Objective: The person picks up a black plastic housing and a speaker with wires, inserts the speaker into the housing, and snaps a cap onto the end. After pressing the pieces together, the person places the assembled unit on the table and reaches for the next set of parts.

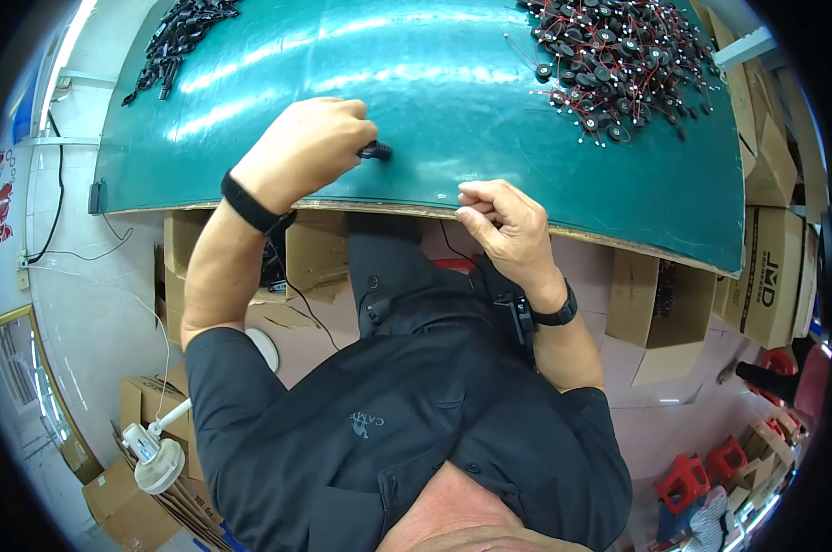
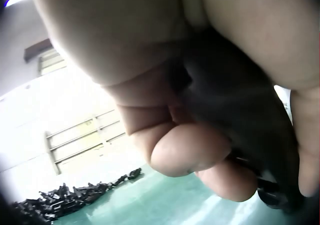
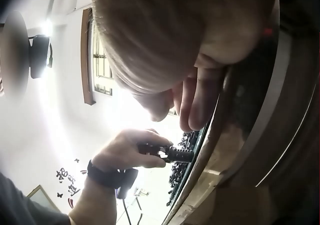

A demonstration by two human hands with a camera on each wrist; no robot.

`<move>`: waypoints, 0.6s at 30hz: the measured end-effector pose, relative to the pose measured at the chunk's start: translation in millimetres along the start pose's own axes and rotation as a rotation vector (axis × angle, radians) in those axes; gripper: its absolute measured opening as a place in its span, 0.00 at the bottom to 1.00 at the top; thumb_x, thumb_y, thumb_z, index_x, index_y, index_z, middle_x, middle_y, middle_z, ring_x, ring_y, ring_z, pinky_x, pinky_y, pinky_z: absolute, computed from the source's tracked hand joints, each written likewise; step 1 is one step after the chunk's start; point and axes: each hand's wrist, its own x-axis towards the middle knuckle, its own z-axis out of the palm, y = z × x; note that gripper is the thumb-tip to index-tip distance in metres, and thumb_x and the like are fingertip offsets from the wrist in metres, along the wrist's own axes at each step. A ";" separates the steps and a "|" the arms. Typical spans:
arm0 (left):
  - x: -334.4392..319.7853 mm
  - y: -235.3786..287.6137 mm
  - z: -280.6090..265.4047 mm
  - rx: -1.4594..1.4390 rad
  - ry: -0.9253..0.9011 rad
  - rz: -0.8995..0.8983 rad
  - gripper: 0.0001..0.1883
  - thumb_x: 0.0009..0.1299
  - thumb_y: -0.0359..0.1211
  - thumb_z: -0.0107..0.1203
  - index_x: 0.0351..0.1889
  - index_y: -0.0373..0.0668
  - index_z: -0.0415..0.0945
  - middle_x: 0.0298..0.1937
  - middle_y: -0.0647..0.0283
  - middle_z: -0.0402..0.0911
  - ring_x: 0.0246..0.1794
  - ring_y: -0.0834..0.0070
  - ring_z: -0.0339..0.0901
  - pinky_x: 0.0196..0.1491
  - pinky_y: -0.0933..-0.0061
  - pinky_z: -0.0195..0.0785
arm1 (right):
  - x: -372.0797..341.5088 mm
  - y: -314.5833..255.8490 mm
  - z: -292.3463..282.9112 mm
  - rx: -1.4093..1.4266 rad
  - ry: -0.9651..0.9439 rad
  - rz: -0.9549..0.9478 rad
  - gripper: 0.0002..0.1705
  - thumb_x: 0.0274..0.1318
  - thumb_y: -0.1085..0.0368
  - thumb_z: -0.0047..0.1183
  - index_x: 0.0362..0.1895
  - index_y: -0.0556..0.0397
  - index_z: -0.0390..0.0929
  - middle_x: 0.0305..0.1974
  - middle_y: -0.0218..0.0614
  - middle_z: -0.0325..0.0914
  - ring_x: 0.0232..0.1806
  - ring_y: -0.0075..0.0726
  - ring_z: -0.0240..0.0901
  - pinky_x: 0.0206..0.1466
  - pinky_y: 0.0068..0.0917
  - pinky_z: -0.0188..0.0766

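My left hand (image 1: 310,143) grips a black ribbed cylindrical piece (image 1: 375,150) above the green table. In the right wrist view the ribbed end of this piece sticks out past the fingers; in the left wrist view its dark body lies between thumb and fingers, largely covered by the palm. My right hand (image 1: 513,225) hovers at the table's front edge with its fingers loosely bent, and no object shows in it. Close to those fingertips a tiny pale scrap (image 1: 441,195) lies on the tabletop.
On the green table (image 1: 416,110), a heap of black parts (image 1: 172,46) lies far left. A larger heap of round black parts with red wires (image 1: 618,60) covers the far right. Cardboard boxes (image 1: 651,304) stand under the front edge, and a white fan (image 1: 154,455) behind on the left.
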 end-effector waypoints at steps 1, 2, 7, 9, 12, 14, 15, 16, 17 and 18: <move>10.8 4.2 -0.4 0.054 -0.068 0.027 0.08 0.60 0.26 0.70 0.38 0.40 0.87 0.39 0.57 0.86 0.44 0.55 0.86 0.47 0.57 0.81 | 0.1 -0.2 -0.1 -0.003 0.004 -0.007 0.15 0.64 0.74 0.69 0.54 0.58 0.86 0.44 0.37 0.87 0.42 0.26 0.87 0.42 0.22 0.83; 18.9 6.6 0.1 0.109 -0.136 0.055 0.06 0.61 0.25 0.69 0.36 0.40 0.88 0.38 0.57 0.86 0.45 0.55 0.87 0.48 0.58 0.82 | 0.4 0.3 -0.4 -0.006 0.009 -0.013 0.15 0.63 0.74 0.69 0.53 0.58 0.86 0.43 0.37 0.87 0.42 0.27 0.87 0.41 0.22 0.83; 41.6 7.6 3.1 0.158 -0.248 0.096 0.04 0.61 0.23 0.66 0.32 0.41 0.88 0.38 0.56 0.86 0.44 0.54 0.87 0.48 0.57 0.82 | 1.2 1.4 -0.2 0.000 0.039 -0.041 0.14 0.62 0.74 0.69 0.52 0.58 0.87 0.42 0.38 0.87 0.39 0.27 0.86 0.40 0.22 0.82; 45.8 6.0 2.1 0.124 -0.291 0.077 0.05 0.61 0.22 0.67 0.34 0.41 0.88 0.40 0.56 0.86 0.45 0.54 0.87 0.48 0.58 0.83 | 2.8 2.0 -0.4 -0.014 0.024 -0.045 0.14 0.62 0.75 0.69 0.52 0.58 0.86 0.42 0.38 0.87 0.38 0.27 0.86 0.39 0.23 0.82; 40.1 0.3 1.6 0.073 -0.269 0.053 0.07 0.60 0.24 0.69 0.36 0.41 0.88 0.39 0.56 0.85 0.43 0.54 0.86 0.47 0.57 0.81 | 5.1 2.5 -1.2 -0.016 0.006 -0.049 0.14 0.62 0.74 0.69 0.52 0.59 0.86 0.42 0.38 0.87 0.37 0.27 0.85 0.39 0.23 0.82; 27.8 -6.0 4.2 0.003 -0.185 0.039 0.13 0.58 0.27 0.72 0.41 0.41 0.86 0.38 0.56 0.82 0.41 0.54 0.84 0.44 0.56 0.79 | 5.3 2.0 -1.7 -0.010 -0.006 -0.044 0.14 0.62 0.74 0.70 0.52 0.58 0.86 0.42 0.38 0.87 0.36 0.26 0.85 0.39 0.22 0.82; 19.8 -9.4 6.8 0.015 -0.179 0.042 0.13 0.58 0.27 0.72 0.41 0.41 0.86 0.38 0.56 0.82 0.41 0.54 0.84 0.44 0.56 0.79 | 5.1 1.5 -2.6 -0.010 0.001 -0.056 0.14 0.62 0.74 0.70 0.52 0.58 0.86 0.42 0.38 0.87 0.36 0.26 0.85 0.39 0.22 0.82; 6.7 -12.4 11.9 -0.093 -0.103 -0.016 0.15 0.58 0.26 0.73 0.43 0.41 0.87 0.39 0.57 0.83 0.41 0.56 0.84 0.43 0.59 0.79 | 4.3 1.4 -3.4 0.010 -0.003 -0.037 0.14 0.62 0.74 0.70 0.52 0.58 0.86 0.43 0.38 0.87 0.37 0.26 0.85 0.39 0.23 0.82; -7.1 -13.9 17.1 -0.200 -0.026 -0.074 0.17 0.57 0.26 0.75 0.46 0.41 0.87 0.40 0.57 0.84 0.41 0.57 0.85 0.43 0.61 0.79 | 3.9 1.2 -3.2 0.032 -0.010 -0.019 0.15 0.62 0.73 0.70 0.52 0.59 0.86 0.44 0.39 0.87 0.38 0.27 0.85 0.40 0.23 0.83; -16.5 -13.8 21.7 -0.308 0.051 -0.128 0.20 0.57 0.26 0.76 0.48 0.42 0.88 0.42 0.57 0.85 0.41 0.59 0.85 0.43 0.63 0.79 | 4.2 0.7 -2.4 0.053 -0.014 0.000 0.15 0.63 0.73 0.70 0.53 0.59 0.86 0.45 0.39 0.87 0.38 0.27 0.85 0.40 0.23 0.83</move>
